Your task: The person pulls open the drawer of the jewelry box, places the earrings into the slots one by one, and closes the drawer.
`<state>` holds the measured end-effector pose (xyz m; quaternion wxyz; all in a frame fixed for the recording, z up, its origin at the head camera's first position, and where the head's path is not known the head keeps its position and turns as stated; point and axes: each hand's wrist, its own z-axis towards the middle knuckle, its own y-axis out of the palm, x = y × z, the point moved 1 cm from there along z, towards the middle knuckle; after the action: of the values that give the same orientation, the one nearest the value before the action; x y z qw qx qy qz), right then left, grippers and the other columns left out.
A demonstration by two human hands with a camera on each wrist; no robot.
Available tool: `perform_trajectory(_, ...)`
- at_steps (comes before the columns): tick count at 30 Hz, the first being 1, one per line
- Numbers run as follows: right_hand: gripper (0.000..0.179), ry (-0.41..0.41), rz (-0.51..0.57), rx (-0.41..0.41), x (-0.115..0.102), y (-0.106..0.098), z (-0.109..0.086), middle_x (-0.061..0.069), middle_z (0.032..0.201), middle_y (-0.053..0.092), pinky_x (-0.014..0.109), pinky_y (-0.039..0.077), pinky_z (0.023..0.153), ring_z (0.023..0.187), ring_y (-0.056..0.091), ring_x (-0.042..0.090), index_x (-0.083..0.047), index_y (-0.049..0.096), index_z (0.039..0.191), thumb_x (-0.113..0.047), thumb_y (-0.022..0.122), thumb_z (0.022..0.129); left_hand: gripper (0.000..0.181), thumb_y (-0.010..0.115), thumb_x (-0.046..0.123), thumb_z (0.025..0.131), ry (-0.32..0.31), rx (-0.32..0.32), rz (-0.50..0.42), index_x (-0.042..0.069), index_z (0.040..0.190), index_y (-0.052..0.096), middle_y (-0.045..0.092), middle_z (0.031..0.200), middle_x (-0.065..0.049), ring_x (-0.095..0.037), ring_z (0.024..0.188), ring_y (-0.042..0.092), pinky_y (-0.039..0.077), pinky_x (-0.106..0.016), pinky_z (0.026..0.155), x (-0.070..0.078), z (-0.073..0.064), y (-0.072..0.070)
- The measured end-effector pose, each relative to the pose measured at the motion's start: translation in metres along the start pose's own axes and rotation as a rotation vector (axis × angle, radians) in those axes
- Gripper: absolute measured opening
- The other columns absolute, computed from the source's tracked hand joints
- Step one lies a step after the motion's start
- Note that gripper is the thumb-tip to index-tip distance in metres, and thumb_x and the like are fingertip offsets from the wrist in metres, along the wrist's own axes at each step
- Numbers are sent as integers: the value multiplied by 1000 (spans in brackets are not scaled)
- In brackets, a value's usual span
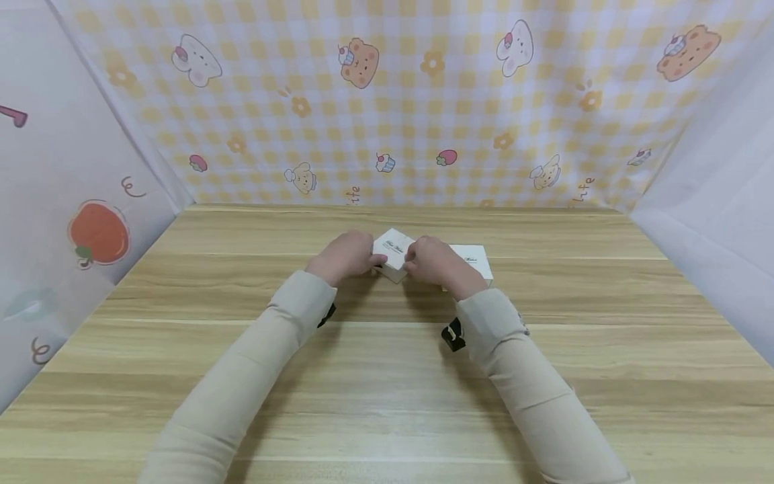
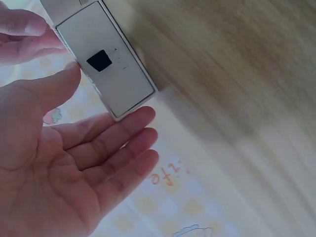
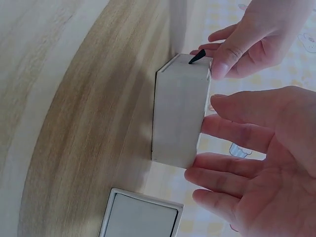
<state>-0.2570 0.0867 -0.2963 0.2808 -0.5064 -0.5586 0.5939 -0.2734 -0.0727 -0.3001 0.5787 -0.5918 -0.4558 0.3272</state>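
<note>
A small white box [image 1: 394, 247] with dark script lettering on top stands between both hands, turned cornerwise. My left hand [image 1: 346, 257] grips its left corner, thumb along the edge. Opposite, my right hand [image 1: 431, 261] holds the right corner with thumb and fingers. In the left wrist view, the box's framed end panel [image 2: 108, 79] carries a black tab [image 2: 99, 60]. In the right wrist view, the tab [image 3: 197, 57] sticks out near the left hand's thumb, while the right hand's fingertips meet the box's side.
A second white box [image 1: 474, 261] with similar lettering lies to the right, partly behind the right hand. The wooden table [image 1: 387, 403] meets a yellow checked cloth [image 1: 411, 101] at the back. Black wrist gear [image 1: 453, 335] shows below the right cuff.
</note>
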Motion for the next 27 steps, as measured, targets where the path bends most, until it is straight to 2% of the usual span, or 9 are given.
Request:
perform_trajectory(5, 26, -25, 9, 16, 0, 0, -2, 13, 110, 65, 36, 46, 91, 99, 59, 24, 0, 67, 106, -19, 56, 92, 31, 49, 30, 96, -34, -24, 29, 4, 85, 61, 50, 68, -3, -16, 61, 45, 37, -26, 56, 5, -5, 0)
perform_trajectory(9, 24, -31, 35, 16, 0, 0, -5, 13, 106, 67, 34, 48, 84, 92, 59, 22, 0, 68, 103, -18, 57, 91, 23, 48, 20, 97, -50, -39, 19, 3, 91, 62, 54, 74, -5, -17, 64, 47, 38, -25, 58, 8, -12, -1)
perform_trajectory(14, 22, -26, 61, 8, -1, -1, -10, 12, 101, 65, 27, 45, 71, 81, 54, 19, 0, 69, 99, -17, 58, 90, 14, 53, 10, 92, 6, -17, 80, 1, 91, 63, 56, 76, -6, -17, 66, 47, 40, -26, 58, 12, -20, -2)
perform_trajectory(18, 20, -41, 41, 11, -2, -2, -13, 11, 96, 64, 26, 43, 67, 77, 52, 18, 0, 69, 95, -16, 59, 89, 8, 59, 6, 87, 44, -7, 97, 1, 91, 65, 55, 73, -5, -16, 64, 45, 40, -26, 57, 13, -26, -2)
perform_trajectory(23, 16, -56, 20, 17, -2, -1, -18, 9, 90, 63, 26, 43, 66, 74, 51, 17, -2, 69, 88, -16, 60, 88, 9, 58, 1, 87, 93, 10, 109, 1, 91, 65, 56, 72, -5, -15, 60, 44, 39, -24, 54, 14, -36, -2)
perform_trajectory(27, 14, -76, 21, 34, 0, 0, -22, 10, 92, 63, 25, 44, 64, 71, 52, 15, -3, 69, 84, -13, 61, 87, 9, 56, -1, 86, 139, 32, 127, 2, 85, 64, 54, 68, -5, -15, 58, 41, 37, -24, 51, 15, -42, -1)
